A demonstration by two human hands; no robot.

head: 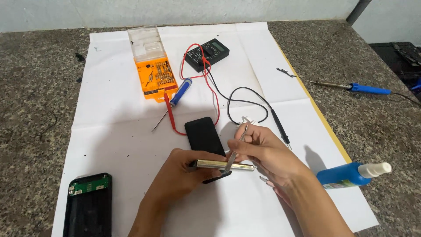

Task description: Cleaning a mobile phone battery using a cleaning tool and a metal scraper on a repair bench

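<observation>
Left hand (182, 175) fingers grip silvery flat cell (223, 165), probably battery; right hand (263, 151) fingers pinch tweezers (237, 147) against it.

A silvery-gold flat cell (223, 165) sits in the left hand (182, 175), a black slab (204, 137) just beyond it. Right of the right hand (263, 153) lies a blue, white-capped bottle (351, 174); far beyond, an orange bit case (154, 70) on white paper (114, 118).

Bare paper (118, 131) lies open to the left of the hands (219, 164), up to the bit case (153, 66). Ahead of them a black slab (202, 134), the red lead (210, 83) and the black lead (250, 105) crowd the way to the meter (207, 54). To the right stands a spray bottle (351, 174); at lower left lies an opened case (87, 206).
</observation>
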